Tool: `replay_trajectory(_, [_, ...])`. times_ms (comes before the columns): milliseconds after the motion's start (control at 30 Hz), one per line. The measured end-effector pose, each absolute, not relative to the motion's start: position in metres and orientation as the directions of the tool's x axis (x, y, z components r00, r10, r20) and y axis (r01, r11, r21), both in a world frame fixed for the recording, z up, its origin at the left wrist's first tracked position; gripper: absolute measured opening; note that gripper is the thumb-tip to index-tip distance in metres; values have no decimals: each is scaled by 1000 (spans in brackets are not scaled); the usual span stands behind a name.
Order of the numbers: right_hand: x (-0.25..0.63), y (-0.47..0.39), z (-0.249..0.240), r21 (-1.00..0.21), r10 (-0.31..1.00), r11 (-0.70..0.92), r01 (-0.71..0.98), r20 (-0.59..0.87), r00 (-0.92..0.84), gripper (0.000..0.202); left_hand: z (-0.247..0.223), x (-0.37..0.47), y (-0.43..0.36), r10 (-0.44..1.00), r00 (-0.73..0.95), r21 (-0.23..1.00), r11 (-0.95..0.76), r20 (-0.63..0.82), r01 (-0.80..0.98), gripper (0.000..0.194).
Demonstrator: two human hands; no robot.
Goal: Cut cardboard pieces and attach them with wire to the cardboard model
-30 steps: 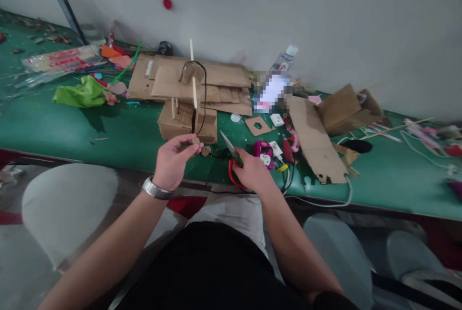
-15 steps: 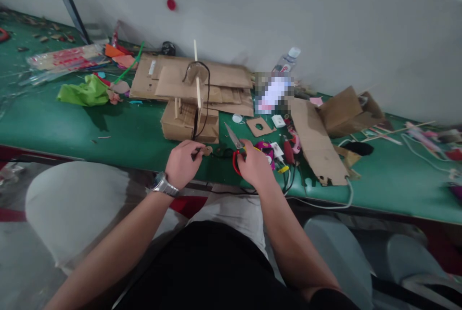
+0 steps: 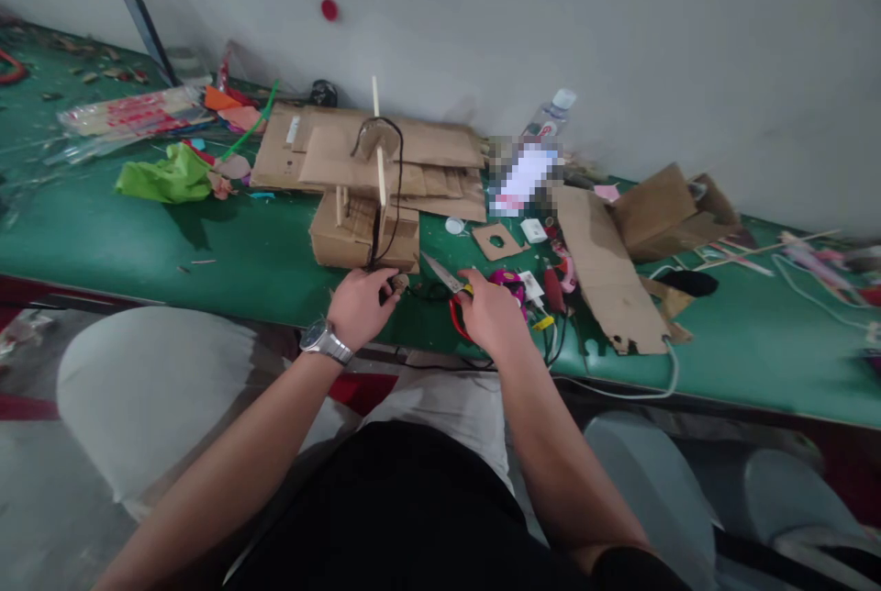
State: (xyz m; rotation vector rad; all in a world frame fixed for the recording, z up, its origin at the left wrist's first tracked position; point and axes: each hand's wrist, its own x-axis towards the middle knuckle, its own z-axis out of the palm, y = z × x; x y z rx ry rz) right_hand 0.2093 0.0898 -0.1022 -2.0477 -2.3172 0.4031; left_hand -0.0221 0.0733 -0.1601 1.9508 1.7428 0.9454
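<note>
My left hand (image 3: 362,306), with a metal watch on its wrist, pinches a small round brown piece (image 3: 400,282) at the table's front edge. My right hand (image 3: 490,316) is closed on scissors (image 3: 444,274) with red and yellow handles; their blades point up and left, towards the cardboard box. Just beyond my left hand is that small cardboard box (image 3: 337,240), with wooden sticks (image 3: 381,176) and a cardboard disc (image 3: 377,139) standing over it. A black cord (image 3: 400,192) loops from the disc down to the box. More dark cord lies between my hands.
Flat cardboard sheets (image 3: 275,150) lie behind the box. To the right are a cardboard piece with a hole (image 3: 496,242), a long cardboard strip (image 3: 606,270), an open carton (image 3: 667,210) and a bottle (image 3: 554,114). Green cloth (image 3: 165,178) lies on the left.
The scissors' blades have shifted left and slightly down, closer to the round piece. My left hand has turned slightly, and the piece now sits a little higher. The whole view has shifted slightly.
</note>
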Motion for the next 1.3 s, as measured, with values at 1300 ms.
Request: replay_trajectory(1300, [191,98,-127,-221,908,418,881,62,-415,25,-173,12,87,885,268,520,-444,380,730,17])
